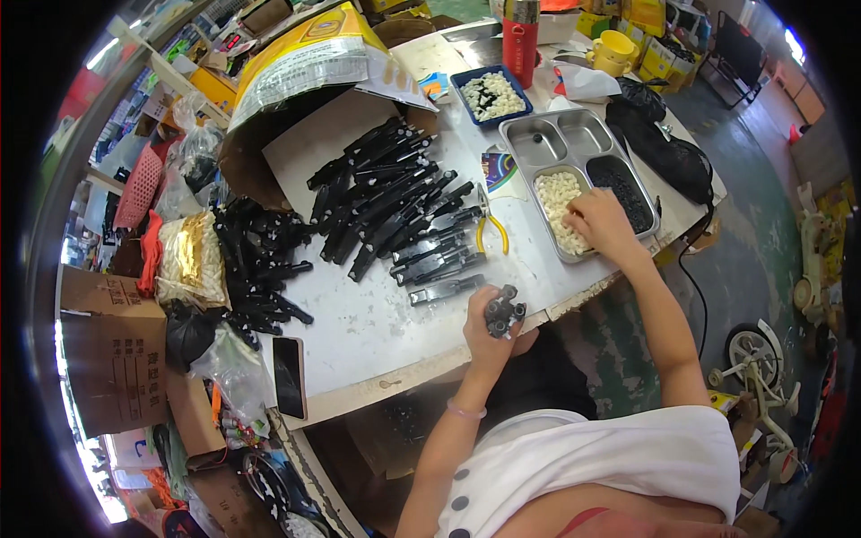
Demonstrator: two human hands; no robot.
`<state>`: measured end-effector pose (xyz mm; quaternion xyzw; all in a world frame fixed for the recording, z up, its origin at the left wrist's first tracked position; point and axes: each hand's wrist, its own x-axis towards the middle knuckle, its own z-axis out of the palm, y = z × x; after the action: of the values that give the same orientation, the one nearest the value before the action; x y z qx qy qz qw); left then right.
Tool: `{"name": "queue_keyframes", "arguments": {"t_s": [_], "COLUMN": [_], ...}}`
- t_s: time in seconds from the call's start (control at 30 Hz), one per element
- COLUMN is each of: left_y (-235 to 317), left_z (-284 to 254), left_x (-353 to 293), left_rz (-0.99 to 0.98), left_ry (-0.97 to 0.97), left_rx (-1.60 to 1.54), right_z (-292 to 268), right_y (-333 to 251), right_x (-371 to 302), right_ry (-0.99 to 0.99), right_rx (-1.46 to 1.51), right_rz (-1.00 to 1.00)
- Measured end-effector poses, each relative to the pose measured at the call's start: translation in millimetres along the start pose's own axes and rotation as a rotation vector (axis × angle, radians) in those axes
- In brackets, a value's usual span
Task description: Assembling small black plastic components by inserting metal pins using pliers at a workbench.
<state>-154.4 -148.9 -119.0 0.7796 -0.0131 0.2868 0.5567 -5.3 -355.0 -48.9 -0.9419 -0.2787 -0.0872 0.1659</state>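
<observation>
My left hand (485, 334) is closed around a bundle of black tube-like plastic parts (506, 311), their round ends facing up, at the table's front edge. My right hand (601, 221) reaches into the metal compartment tray (530, 182), fingers bent and drawn together at the small white pieces (557, 190); what they pinch is hidden. Beside them, another compartment holds small black pieces (619, 186). Left of my hands lie long black plastic parts (381, 202) with white ends, several lined up in a row. Yellow-handled pliers (491, 235) rest between these and the tray.
Behind the tray stand a blue basket (466, 97) of white pieces and a red bottle (520, 45). A cardboard box (247, 161) lies open behind the parts. A phone (289, 377) sits at the near left corner. A black bag (659, 152) and cable lie at the right edge.
</observation>
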Motion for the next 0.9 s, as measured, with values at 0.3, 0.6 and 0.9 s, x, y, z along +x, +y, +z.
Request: {"name": "queue_keyframes", "arguments": {"t_s": [0.3,0.6,0.9], "left_y": [-2,-4,-5], "left_z": [-1,-1,-1], "left_x": [1,0,-1], "left_rz": [-0.015,-0.013,-0.020], "left_ry": [-0.007,-0.004,-0.011], "left_rx": [-0.052,-0.073,-0.077], "right_z": [-15,-44,-42], "right_y": [-4,-87,-120], "right_x": [-6,-14,-20], "right_ry": [0.142,-0.093,-0.032], "right_rx": [0.098,0.809,0.676], "right_rz": [0.271,0.201,-0.099]}}
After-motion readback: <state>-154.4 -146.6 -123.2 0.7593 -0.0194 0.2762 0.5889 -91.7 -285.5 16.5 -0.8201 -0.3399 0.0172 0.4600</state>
